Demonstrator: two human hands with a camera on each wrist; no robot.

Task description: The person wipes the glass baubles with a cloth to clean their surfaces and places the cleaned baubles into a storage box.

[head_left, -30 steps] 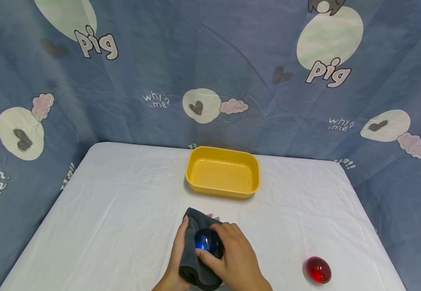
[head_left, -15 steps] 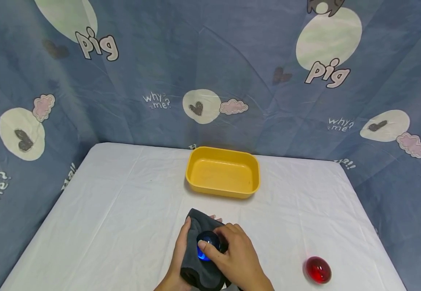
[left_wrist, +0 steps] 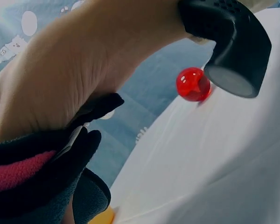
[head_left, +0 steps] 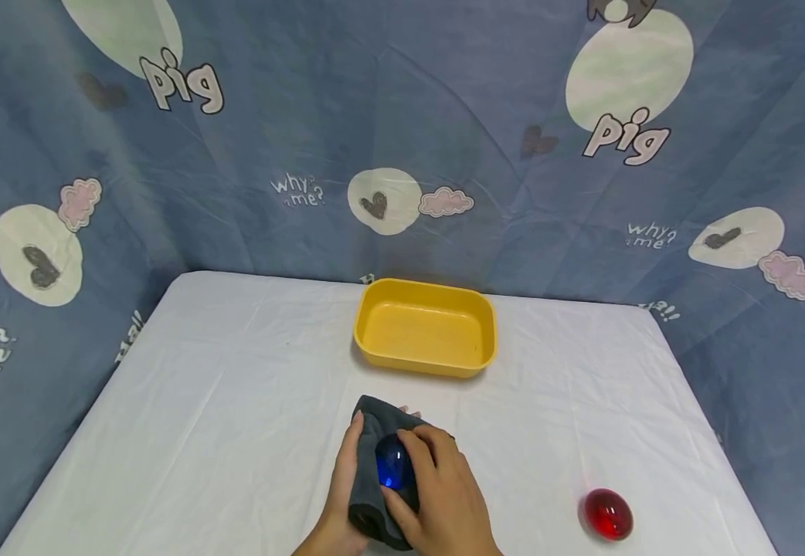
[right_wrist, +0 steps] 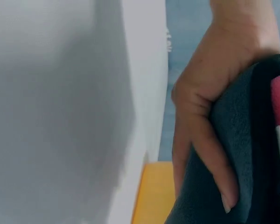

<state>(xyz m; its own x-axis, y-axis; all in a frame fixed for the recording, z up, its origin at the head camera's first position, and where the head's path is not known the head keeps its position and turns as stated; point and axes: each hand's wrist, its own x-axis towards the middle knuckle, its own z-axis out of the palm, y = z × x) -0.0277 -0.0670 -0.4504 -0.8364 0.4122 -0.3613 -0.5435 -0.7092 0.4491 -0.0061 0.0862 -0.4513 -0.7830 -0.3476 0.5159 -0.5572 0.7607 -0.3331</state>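
Note:
A glossy blue ball (head_left: pixel 390 466) lies in a dark grey cloth (head_left: pixel 369 421) low in the middle of the head view. My left hand (head_left: pixel 344 472) cups the cloth from below, its thumb along the cloth's left edge. My right hand (head_left: pixel 439 494) lies over the ball from the right, fingers curled round it. The left wrist view shows the cloth (left_wrist: pixel 46 186) with a pink inner side. In the right wrist view, the left hand (right_wrist: pixel 200 102) grips the cloth (right_wrist: pixel 245 158).
An empty yellow tub (head_left: pixel 425 328) stands on the white table (head_left: pixel 236 386) just beyond the hands. A red ball (head_left: pixel 607 514) lies near the front right edge and also shows as the red ball (left_wrist: pixel 192 84) in the left wrist view. Blue patterned curtains (head_left: pixel 402 116) surround the table.
My right hand's fingers have slid forward and over the blue ball, covering more of it. The left hand and cloth stay in place; the red ball and tub have not moved.

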